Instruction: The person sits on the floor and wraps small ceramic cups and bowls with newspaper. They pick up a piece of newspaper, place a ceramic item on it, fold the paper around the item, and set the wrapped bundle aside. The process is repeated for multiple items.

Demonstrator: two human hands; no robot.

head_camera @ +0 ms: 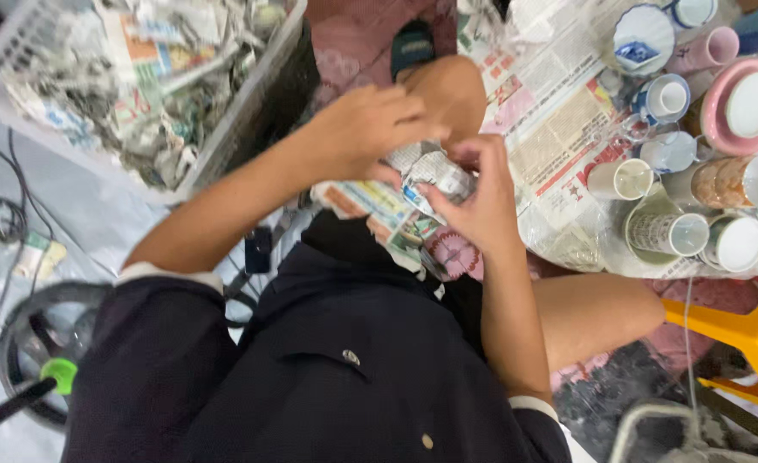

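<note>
Both my hands work a bundle wrapped in newspaper (430, 176) over my lap. My left hand (370, 129) presses on top of the bundle with fingers curled over the paper. My right hand (477, 201) grips it from the right side and below. A loose coloured newspaper sheet (370, 206) hangs under the bundle. What is inside the paper is hidden.
A white plastic basket (242, 129) full of crumpled newspaper stands at the upper left. Several cups and mugs (679, 231) and a pink plate (743, 103) lie on spread newspaper at the right. A yellow stool (747, 330) is at lower right, cables and a dark ring (19, 343) at left.
</note>
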